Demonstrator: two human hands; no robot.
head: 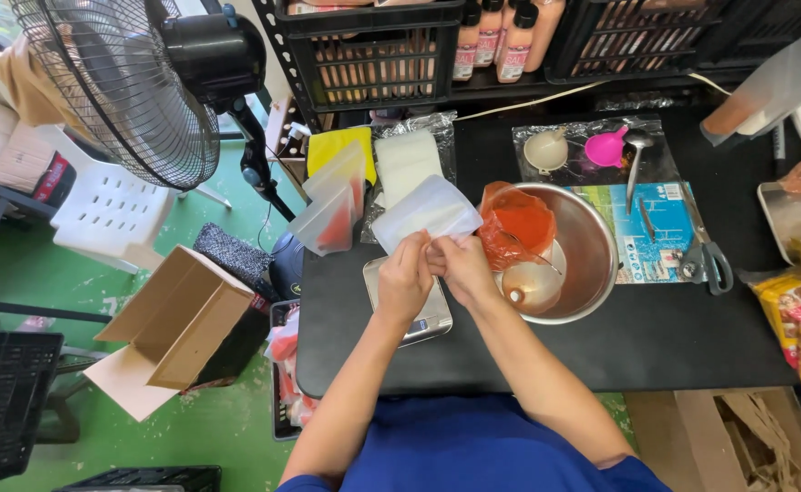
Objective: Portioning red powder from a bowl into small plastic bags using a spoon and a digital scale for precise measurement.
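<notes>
At the frame's centre, the left hand (404,278) and right hand (460,266) pinch the lower edge of a clear, empty plastic pouch (425,211) with closed fingers. It is held above a small digital scale (416,321) on the black table (656,337). Just right sits a round steel bowl (592,260) holding a bag of red sauce (515,221).

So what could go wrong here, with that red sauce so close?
Both hands, left hand and right hand, work an empty clear pouch beside the steel bowl; an elbow might tip the red sauce bag. The fan could blow the light pouch stack around.
</notes>
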